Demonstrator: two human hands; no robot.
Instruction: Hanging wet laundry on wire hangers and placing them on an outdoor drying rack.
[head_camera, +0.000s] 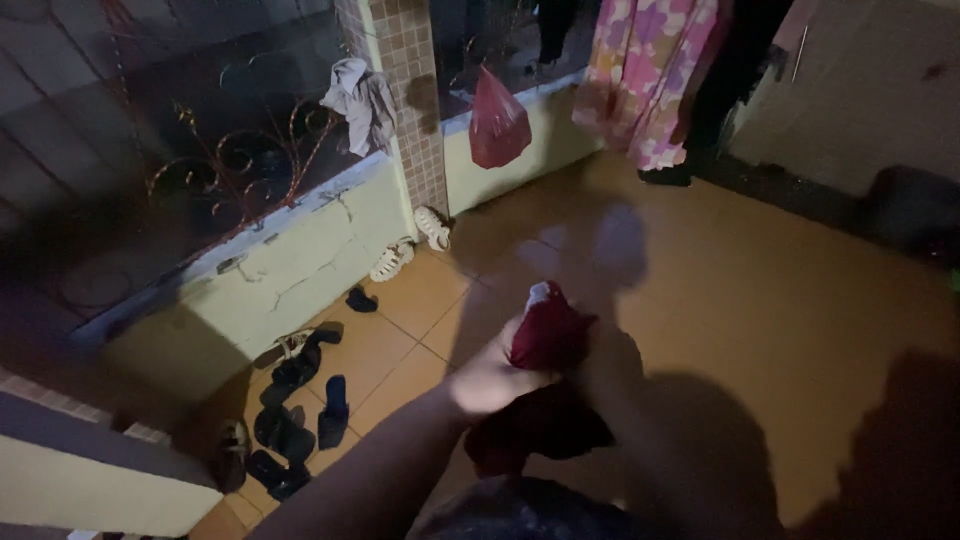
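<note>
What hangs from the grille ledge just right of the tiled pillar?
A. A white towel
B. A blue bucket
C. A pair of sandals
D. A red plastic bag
D. A red plastic bag hangs just right of the tiled pillar; the white sandals lie on the floor at the pillar's foot, and a grey cloth hangs to its left.

An orange tiled floor (760, 300) is seen; white sandals (412, 245) and dark shoes (290, 400) are laid at left, along the low wall (270, 280).
</note>
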